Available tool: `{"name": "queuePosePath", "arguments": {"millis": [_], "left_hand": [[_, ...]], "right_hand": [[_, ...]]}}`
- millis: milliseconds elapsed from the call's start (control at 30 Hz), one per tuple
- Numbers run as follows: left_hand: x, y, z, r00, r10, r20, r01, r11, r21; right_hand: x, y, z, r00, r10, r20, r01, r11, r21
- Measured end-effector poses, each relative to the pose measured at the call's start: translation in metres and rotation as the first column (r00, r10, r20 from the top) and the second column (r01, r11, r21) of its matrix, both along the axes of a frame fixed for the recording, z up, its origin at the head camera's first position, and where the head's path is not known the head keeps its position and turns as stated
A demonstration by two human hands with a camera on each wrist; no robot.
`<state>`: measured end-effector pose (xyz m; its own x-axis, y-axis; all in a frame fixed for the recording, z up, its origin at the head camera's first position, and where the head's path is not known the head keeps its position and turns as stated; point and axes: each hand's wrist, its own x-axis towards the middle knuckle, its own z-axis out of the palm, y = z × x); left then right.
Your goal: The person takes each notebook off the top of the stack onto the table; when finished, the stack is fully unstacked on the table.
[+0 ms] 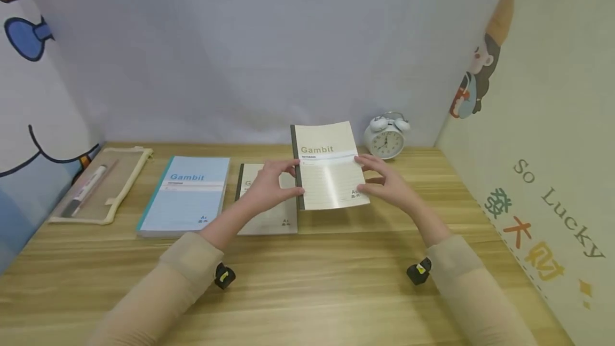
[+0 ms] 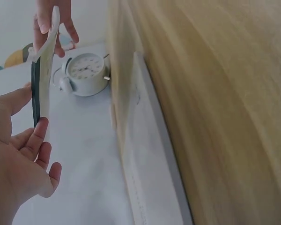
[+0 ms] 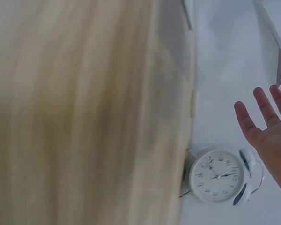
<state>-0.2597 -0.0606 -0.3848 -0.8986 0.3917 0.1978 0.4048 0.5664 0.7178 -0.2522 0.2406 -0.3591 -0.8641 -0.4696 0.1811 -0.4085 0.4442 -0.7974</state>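
Observation:
A cream Gambit notebook [image 1: 331, 175] with a dark spine is held up off the table between both hands, its cover toward the head camera. My left hand [image 1: 269, 188] pinches the spine side, thumb on the front; the left wrist view shows the hand [image 2: 18, 154] with its lower fingers loosely bent. On the opposite edge, my right hand [image 1: 389, 183] grips with thumb and fingers. A second cream notebook [image 1: 271, 223] lies flat, partly hidden behind the left hand. To its left lies a thick blue Gambit notebook [image 1: 187, 202].
A white alarm clock [image 1: 386, 140] stands at the back, right of the raised notebook. On the far left lies a see-through zip pouch [image 1: 117, 204] with a marker [image 1: 91, 186] inside. Fabric walls [image 1: 288, 57] enclose the wooden table [image 1: 317, 292] at the back and sides.

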Motion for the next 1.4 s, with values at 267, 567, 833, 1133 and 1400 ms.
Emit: {"name": "queuePosePath", "arguments": {"millis": [267,567,833,1133,1400], "left_hand": [[-0.005,0.025,-0.026,0.999,0.008,0.042,-0.005,0.997,-0.082],[-0.007,0.036,-0.047,0.993,0.001,0.114,0.029,0.965,-0.259],[-0.009,0.037,-0.048,0.995,-0.029,0.095,0.059,0.94,-0.336],[-0.008,0.04,-0.042,0.996,-0.04,0.077,0.071,0.891,-0.449],[-0.007,0.036,-0.038,0.994,-0.058,0.097,0.097,0.879,-0.466]], "right_hand": [[-0.014,0.03,-0.042,0.999,0.0,0.035,-0.003,0.997,0.083],[-0.013,0.037,-0.059,0.998,0.01,0.057,-0.025,0.964,0.266],[-0.018,0.034,-0.065,0.997,0.017,0.079,-0.047,0.92,0.39],[-0.015,0.029,-0.063,0.994,0.038,0.104,-0.08,0.901,0.427],[-0.013,0.026,-0.062,0.994,0.032,0.109,-0.076,0.898,0.433]]}}
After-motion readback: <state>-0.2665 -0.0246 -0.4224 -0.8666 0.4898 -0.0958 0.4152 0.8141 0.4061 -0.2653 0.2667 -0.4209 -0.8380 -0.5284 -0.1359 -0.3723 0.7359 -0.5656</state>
